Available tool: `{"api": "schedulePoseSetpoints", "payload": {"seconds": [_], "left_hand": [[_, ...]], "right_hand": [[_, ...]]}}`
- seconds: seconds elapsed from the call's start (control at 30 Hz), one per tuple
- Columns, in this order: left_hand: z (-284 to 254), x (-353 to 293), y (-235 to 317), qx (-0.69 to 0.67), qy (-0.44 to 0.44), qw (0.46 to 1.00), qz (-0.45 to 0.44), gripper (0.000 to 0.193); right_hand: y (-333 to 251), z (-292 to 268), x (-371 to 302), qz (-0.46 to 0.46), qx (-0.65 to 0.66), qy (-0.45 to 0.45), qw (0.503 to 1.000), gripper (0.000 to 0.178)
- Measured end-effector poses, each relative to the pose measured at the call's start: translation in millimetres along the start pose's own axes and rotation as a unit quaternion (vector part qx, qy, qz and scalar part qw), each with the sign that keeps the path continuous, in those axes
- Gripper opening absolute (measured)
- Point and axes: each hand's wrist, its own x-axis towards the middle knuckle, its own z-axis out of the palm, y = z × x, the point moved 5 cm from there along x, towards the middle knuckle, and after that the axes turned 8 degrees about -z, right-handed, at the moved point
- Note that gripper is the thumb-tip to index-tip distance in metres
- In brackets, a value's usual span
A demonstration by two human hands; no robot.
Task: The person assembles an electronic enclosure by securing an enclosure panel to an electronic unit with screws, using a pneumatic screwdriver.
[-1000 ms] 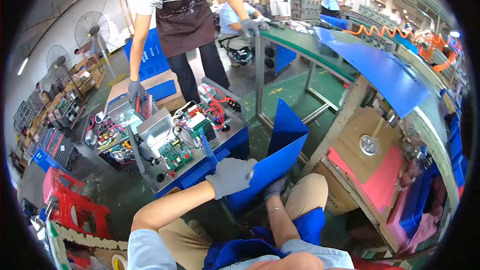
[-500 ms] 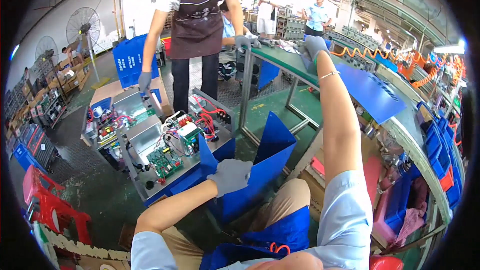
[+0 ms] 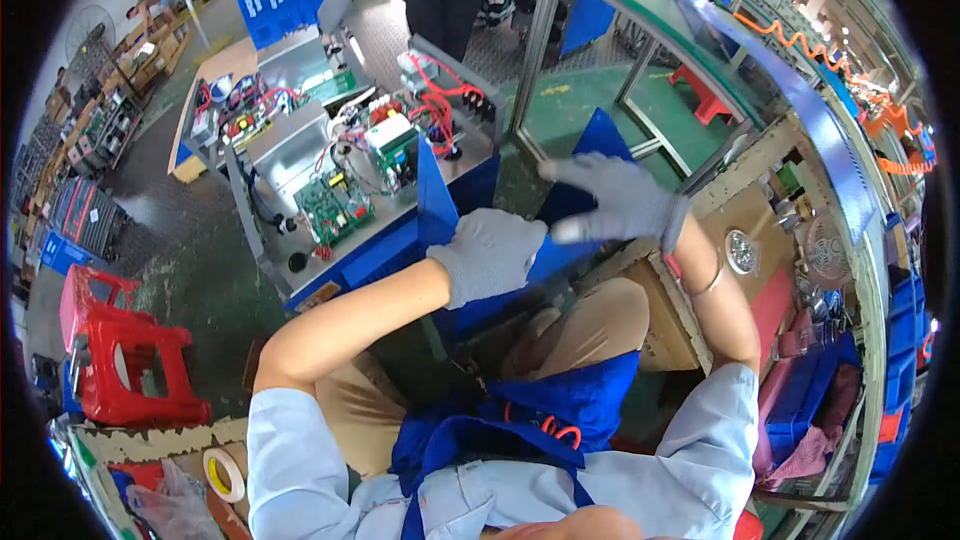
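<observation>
In the middle, my gloved left hand (image 3: 490,258) is closed on the edge of a bent blue sheet-metal cover (image 3: 603,137), which stands between my knees and the bench. My gloved right hand (image 3: 620,200) hovers beside it over the same cover, fingers spread and thumb apart, with nothing visible in it. Left of my left hand lies an open metal chassis (image 3: 265,145) with a green circuit board (image 3: 335,205), red cables (image 3: 435,90) and blue sides. A second open chassis (image 3: 315,60) sits behind it, and a co-worker's gloved hand (image 3: 335,12) is at its far edge.
A green-topped bench (image 3: 660,15) on metal legs stands at the far right, with a blue perforated panel (image 3: 825,130) along its edge. Red stools (image 3: 130,360) are at left. Cardboard boxes (image 3: 745,230), blue bins (image 3: 905,315) and a tape roll (image 3: 223,475) lie near me.
My right hand has come back from the far bench to the blue cover, its fingers now spread. My left hand keeps its grip. The view has tilted downward.
</observation>
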Motion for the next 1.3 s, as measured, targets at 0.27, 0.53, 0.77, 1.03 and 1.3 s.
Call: {"api": "schedulePoseSetpoints", "payload": {"seconds": [0.27, 0.53, 0.77, 1.03, 1.3], "left_hand": [[-1.7, 2.2, 8.3, -0.003, 0.006, 1.000, 0.025, 0.013], [11.9, -18.4, 13.0, 0.003, -0.033, 0.999, -0.003, 0.012], [7.2, -2.5, 3.8, 0.036, 0.019, 0.999, 0.021, 0.011], [-10.3, 29.5, 16.9, 0.041, 0.023, 0.998, 0.041, 0.019], [10.5, -1.1, 16.9, 0.004, -0.033, 0.999, 0.017, 0.016]], "right_hand": [[27.0, 61.5, -27.6, 0.048, -0.024, -0.062, 0.997, 0.060], [7.2, 74.6, -36.1, 0.109, 0.005, -0.073, 0.991, 0.054], [-80.1, 68.8, -49.6, 0.041, -0.179, 0.300, 0.936, 0.049], [-111.1, 407.3, -33.8, 0.170, 0.161, -0.135, 0.963, 0.027], [-127.1, 466.8, 21.6, 0.185, 0.241, -0.110, 0.946, 0.031]]}}
